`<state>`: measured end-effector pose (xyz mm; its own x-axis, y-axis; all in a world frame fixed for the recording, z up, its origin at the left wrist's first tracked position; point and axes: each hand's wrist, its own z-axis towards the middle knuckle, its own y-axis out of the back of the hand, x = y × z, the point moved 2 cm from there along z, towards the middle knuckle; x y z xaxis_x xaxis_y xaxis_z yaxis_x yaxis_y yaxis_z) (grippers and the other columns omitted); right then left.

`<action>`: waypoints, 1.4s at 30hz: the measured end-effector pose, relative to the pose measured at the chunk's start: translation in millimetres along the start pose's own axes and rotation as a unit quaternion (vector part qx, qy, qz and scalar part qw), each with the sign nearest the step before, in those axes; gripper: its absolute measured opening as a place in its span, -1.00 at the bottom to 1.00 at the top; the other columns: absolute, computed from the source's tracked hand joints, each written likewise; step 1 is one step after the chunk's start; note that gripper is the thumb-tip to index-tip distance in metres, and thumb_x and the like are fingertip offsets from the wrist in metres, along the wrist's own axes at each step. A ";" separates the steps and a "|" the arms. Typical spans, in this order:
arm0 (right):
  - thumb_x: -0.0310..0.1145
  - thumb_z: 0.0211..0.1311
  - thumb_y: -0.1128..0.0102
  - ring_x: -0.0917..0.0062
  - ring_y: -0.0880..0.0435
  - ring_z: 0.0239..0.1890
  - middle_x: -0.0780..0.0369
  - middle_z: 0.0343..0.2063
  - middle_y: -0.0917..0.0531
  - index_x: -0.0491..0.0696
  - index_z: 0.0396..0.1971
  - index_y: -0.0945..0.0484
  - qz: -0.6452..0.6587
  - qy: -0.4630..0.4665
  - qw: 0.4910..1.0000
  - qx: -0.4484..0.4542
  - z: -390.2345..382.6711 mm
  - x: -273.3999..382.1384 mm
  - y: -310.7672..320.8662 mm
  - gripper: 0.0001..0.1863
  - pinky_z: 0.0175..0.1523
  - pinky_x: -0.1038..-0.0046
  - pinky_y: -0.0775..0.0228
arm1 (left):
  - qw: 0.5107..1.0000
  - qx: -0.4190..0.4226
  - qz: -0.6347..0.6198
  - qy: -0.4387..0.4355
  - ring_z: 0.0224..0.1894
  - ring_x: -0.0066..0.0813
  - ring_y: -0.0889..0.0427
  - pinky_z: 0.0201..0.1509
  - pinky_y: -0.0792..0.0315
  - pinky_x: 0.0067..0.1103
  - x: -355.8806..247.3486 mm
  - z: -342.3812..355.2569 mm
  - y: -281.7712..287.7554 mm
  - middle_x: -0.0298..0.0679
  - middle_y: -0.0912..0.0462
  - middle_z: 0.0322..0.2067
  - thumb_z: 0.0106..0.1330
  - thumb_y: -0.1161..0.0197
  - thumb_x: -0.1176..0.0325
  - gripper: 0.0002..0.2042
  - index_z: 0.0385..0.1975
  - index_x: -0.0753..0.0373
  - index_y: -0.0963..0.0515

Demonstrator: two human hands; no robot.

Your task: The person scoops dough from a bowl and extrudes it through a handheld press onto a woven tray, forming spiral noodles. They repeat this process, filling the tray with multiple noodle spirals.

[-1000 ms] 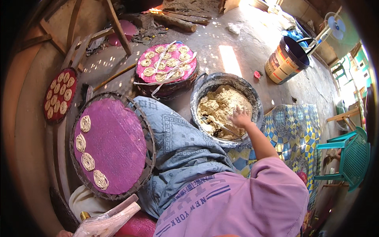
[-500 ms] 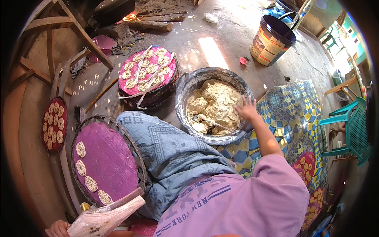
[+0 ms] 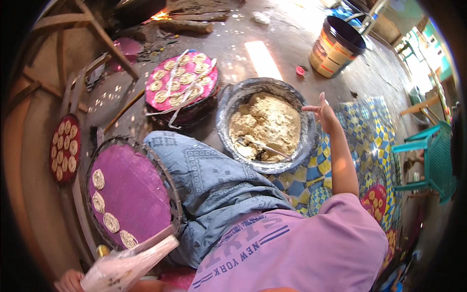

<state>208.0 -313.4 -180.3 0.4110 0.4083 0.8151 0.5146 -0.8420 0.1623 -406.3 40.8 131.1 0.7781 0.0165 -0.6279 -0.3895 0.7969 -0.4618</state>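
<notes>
At the lower left my left hand (image 3: 70, 281) is closed round the end of a pale wooden dough press (image 3: 129, 263), with a brass-coloured piece (image 3: 102, 250) beside it. The press lies over the near edge of a round woven tray (image 3: 131, 190) lined with purple cloth. Several coiled dough strands (image 3: 98, 202) line the tray's left side. My right hand (image 3: 325, 116) is raised by the right rim of a dark basin (image 3: 224, 127), its fingers apart and holding nothing. A mass of pale dough (image 3: 272, 119) fills much of the basin, with a metal-handled utensil (image 3: 272, 151) lying in it.
Beyond my knee stands a stack of trays (image 3: 182, 80) with dough coils and white strips on top. Another coil-covered tray (image 3: 64, 148) leans at the left. A tall bucket (image 3: 335, 48), a green chair (image 3: 435, 158), a patterned mat (image 3: 369, 131) and burning firewood (image 3: 189, 25) surround me.
My right hand has lifted off the dough and moved right and up, past the basin's rim. My left hand keeps its hold on the press, which has barely shifted.
</notes>
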 end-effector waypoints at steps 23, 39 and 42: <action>-0.15 0.38 0.19 0.20 -0.65 -0.48 0.04 -0.53 -0.63 -0.15 -0.19 -0.61 -0.267 0.502 0.741 0.358 -186.1 110.5 -231.1 -0.57 -0.27 0.29 -0.47 | 0.838 0.243 0.212 0.440 -0.60 -0.58 -0.39 -0.52 -0.29 -0.55 257.9 -41.4 -78.4 -0.34 -0.47 -0.59 0.23 -0.27 0.38 -0.77 -0.14 0.25 -0.51; -0.41 0.36 0.00 0.61 -0.41 -0.55 0.33 -0.57 -0.44 0.01 0.17 -0.23 -0.128 0.545 0.803 0.204 -178.5 187.9 -182.8 -0.60 -0.43 0.48 -0.31 | 0.693 0.471 0.366 0.403 -0.53 -0.16 -0.63 -0.42 -0.50 -0.39 356.1 6.7 -148.0 -0.05 -0.58 -0.60 0.07 -0.30 0.37 -0.81 -0.34 0.30 -0.61; -0.37 0.38 0.04 0.74 -0.28 -0.63 0.41 -0.61 -0.33 0.08 0.12 -0.27 -0.024 0.306 0.929 0.205 -118.2 168.8 -135.9 -0.66 -0.58 0.57 -0.22 | 0.596 0.437 0.609 0.288 -0.34 0.03 -0.66 -0.22 -0.55 -0.25 348.9 9.6 -125.9 0.04 -0.65 -0.46 0.02 -0.23 0.39 -0.86 -0.43 0.21 -0.66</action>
<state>118.4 -171.8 1.0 -0.0607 0.0602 0.9963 0.8162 -0.5716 0.0842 -81.0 -48.0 -23.9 -0.2156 0.8949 -0.3907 0.1084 0.4196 0.9012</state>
